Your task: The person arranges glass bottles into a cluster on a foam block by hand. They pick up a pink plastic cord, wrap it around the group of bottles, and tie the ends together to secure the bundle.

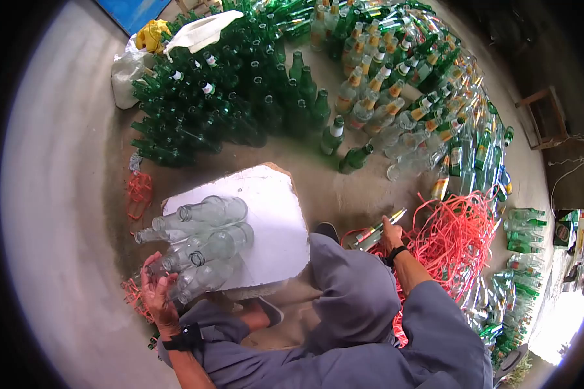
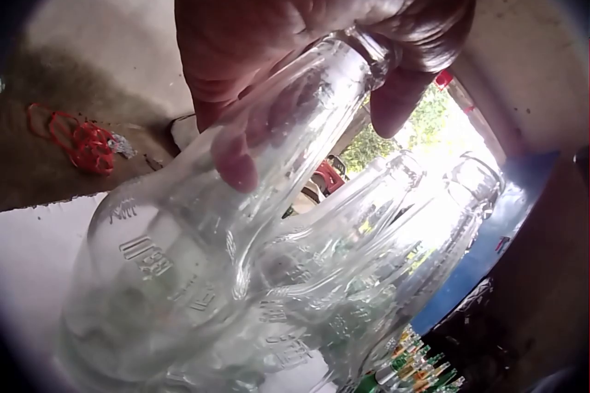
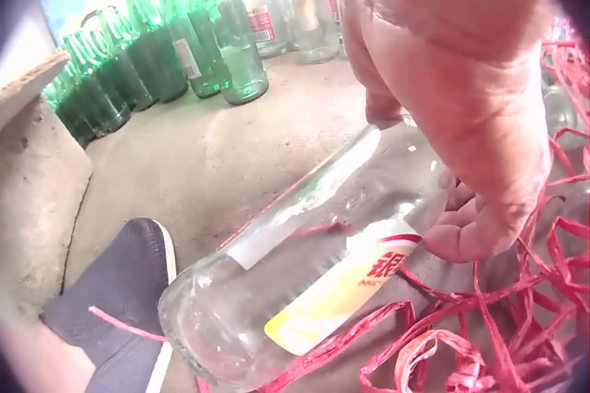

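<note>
My left hand [image 1: 157,292] grips the neck of a clear glass bottle [image 2: 166,255] with raised lettering on its side. That bottle lies in a stack of several clear bottles [image 1: 215,245], necks to the left, on a white board [image 1: 282,227]. Over at the right, low beside my knee, my right hand [image 1: 392,235] holds another clear bottle [image 3: 309,264] around its shoulder. This one carries a yellow and white label [image 3: 341,296] with red print, and its base points down toward a dark shoe [image 3: 124,292].
Red plastic twine [image 1: 454,236] lies heaped beside my right arm. Many green bottles [image 1: 240,97] stand at the far left, and labelled clear bottles [image 1: 363,107] crowd the far right. A single green bottle [image 1: 355,159] leans over near the board. More red twine [image 1: 138,193] lies left of it.
</note>
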`<action>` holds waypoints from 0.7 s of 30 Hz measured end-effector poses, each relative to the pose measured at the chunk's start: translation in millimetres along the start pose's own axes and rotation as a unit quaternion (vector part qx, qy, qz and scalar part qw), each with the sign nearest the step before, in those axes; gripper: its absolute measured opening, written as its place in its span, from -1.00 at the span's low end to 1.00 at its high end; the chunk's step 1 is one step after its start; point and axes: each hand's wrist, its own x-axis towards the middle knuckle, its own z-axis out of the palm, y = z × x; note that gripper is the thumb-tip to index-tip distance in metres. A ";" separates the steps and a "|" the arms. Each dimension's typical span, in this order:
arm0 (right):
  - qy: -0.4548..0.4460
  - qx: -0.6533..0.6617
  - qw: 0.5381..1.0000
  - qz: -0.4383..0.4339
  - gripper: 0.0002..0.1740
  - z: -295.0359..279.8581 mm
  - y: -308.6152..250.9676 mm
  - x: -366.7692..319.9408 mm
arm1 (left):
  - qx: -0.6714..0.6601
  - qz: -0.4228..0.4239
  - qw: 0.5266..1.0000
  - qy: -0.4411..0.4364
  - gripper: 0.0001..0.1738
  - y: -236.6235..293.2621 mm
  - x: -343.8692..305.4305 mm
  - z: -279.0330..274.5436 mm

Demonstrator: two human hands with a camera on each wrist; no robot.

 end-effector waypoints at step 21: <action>-0.038 -0.050 0.990 -0.126 -0.60 -23.8 23.7 -31.0 | -0.020 -0.012 0.999 0.025 -0.49 12.0 -5.8 6.7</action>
